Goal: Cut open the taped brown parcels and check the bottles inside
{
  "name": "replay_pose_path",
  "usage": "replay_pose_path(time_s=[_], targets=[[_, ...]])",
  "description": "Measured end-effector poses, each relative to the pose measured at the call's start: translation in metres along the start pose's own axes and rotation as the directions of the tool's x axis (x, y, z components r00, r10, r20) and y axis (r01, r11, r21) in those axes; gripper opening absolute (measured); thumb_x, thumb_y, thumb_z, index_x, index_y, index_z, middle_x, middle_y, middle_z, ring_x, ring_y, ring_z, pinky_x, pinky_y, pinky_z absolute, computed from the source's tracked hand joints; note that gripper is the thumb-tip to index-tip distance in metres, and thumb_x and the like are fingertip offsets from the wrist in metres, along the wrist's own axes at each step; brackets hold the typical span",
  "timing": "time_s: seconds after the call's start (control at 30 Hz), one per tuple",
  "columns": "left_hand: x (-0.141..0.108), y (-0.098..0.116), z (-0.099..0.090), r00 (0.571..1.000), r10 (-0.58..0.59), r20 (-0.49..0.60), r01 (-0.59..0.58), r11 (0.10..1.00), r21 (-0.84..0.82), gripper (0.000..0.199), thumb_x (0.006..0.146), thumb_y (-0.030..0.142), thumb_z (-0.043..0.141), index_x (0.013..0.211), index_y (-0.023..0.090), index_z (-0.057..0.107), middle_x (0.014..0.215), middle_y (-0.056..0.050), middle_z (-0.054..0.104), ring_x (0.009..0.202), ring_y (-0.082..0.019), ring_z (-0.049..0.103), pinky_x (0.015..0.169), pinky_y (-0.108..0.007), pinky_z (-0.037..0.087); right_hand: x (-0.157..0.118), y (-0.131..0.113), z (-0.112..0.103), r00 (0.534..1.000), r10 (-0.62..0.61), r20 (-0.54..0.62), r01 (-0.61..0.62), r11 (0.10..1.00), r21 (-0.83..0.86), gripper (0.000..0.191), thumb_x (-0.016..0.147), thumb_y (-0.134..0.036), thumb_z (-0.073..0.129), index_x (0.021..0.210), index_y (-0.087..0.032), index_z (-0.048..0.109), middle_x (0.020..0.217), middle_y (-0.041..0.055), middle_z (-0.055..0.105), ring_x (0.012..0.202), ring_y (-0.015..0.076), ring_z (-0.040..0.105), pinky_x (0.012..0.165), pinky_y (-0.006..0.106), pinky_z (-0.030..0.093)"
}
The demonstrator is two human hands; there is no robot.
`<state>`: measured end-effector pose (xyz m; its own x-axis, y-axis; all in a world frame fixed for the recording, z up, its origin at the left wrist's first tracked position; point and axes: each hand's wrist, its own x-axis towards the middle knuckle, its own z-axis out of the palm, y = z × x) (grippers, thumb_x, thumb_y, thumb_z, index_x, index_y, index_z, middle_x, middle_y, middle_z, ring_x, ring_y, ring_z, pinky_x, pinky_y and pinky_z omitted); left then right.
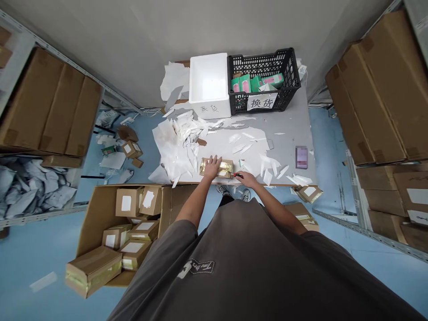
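Note:
A small brown cardboard box [226,166] wrapped in shiny yellowish tape lies at the front edge of the table. My left hand [211,167] rests on top of it with fingers spread, pressing on its left half. In my right hand [246,178] is a red and black box cutter [238,175], its tip at the right end of the box. Whether the blade has entered the tape is too small to tell. Torn white paper scraps [187,133] are heaped beyond and to the left of the box.
A white foam box [210,109] and a black crate [290,84] with green packages [245,84] stand at the table's back. A phone [301,158] lies right. Taped parcels [133,247] fill a large carton [87,223] at lower left. Shelves with cartons [377,89] flank both sides.

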<state>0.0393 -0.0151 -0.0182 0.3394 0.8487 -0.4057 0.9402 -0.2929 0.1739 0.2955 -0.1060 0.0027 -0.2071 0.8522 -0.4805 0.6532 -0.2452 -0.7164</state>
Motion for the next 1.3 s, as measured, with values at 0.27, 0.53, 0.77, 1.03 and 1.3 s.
replay_pose_path(time_s=[0.27,0.53,0.77,1.03,1.3], targets=[[-0.005,0.009,0.042,0.954,-0.043,-0.298,0.001,0.99,-0.14,0.057,0.113,0.046,0.047,0.157,0.011,0.058,0.164,-0.025,0.055,0.162,-0.041,0.041,0.134,-0.063,0.03,0.015,-0.029,-0.014,0.998,-0.01,0.057,0.032,0.92,-0.391,0.04,0.114,-0.045,0.051,0.145,-0.023,0.064,0.134,0.0128,0.073,0.116,0.0294,0.069,0.09,0.032,0.047],[0.0,0.005,0.056,0.917,0.024,-0.397,-0.111,0.974,-0.196,0.054,0.114,0.043,0.047,0.154,0.01,0.058,0.16,-0.028,0.058,0.162,-0.041,0.041,0.132,-0.07,0.031,0.016,-0.042,-0.013,0.992,0.055,0.112,0.011,0.858,-0.514,0.043,0.117,-0.046,0.039,0.149,-0.022,0.057,0.129,0.0129,0.076,0.112,0.0292,0.071,0.088,0.033,0.048],[0.004,0.008,0.061,0.897,-0.028,-0.441,-0.084,0.969,-0.232,0.048,0.113,0.039,0.048,0.147,0.01,0.065,0.155,-0.026,0.063,0.158,-0.042,0.048,0.13,-0.067,0.035,0.016,-0.053,-0.01,0.992,0.064,0.105,0.012,0.795,-0.607,0.042,0.117,-0.045,0.041,0.149,-0.022,0.055,0.129,0.016,0.074,0.114,0.0307,0.071,0.09,0.035,0.05],[0.004,0.012,0.056,0.882,-0.055,-0.469,-0.06,0.972,-0.227,0.045,0.113,0.037,0.047,0.141,0.011,0.07,0.15,-0.024,0.069,0.15,-0.041,0.057,0.127,-0.063,0.042,0.017,-0.054,-0.009,0.993,0.059,0.101,0.016,0.786,-0.618,0.042,0.117,-0.046,0.04,0.148,-0.022,0.054,0.13,0.0156,0.074,0.115,0.0311,0.071,0.093,0.037,0.051],[0.005,0.008,0.061,0.865,-0.059,-0.498,-0.072,0.968,-0.24,0.048,0.113,0.043,0.049,0.142,0.011,0.071,0.15,-0.025,0.068,0.152,-0.042,0.055,0.126,-0.065,0.042,0.015,-0.062,-0.003,0.997,0.082,0.015,-0.055,0.783,-0.62,0.04,0.118,-0.042,0.039,0.148,-0.019,0.051,0.135,0.018,0.07,0.115,0.0305,0.072,0.093,0.038,0.052]])
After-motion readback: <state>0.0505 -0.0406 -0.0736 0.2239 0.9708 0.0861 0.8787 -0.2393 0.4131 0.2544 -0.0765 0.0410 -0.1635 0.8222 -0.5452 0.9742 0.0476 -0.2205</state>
